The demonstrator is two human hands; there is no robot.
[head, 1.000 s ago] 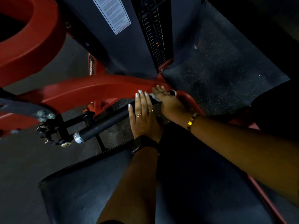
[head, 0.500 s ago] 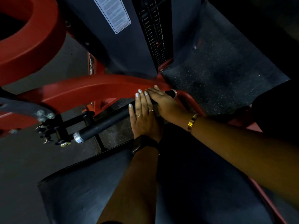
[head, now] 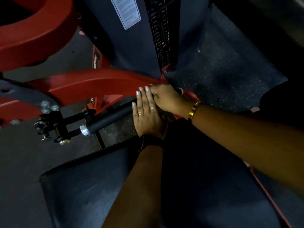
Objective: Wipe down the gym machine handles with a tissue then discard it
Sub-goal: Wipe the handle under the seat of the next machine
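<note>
Left grip [head: 146, 114] lies flat, fingers straight, on the black handle [head: 111, 118]; right grip [head: 166, 98] curls over it.

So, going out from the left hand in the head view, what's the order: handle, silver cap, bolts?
1. Handle: right under the left hand, which rests on it.
2. Silver cap: at the handle's left end.
3. Bolts: farther left still, past the cap.
</note>
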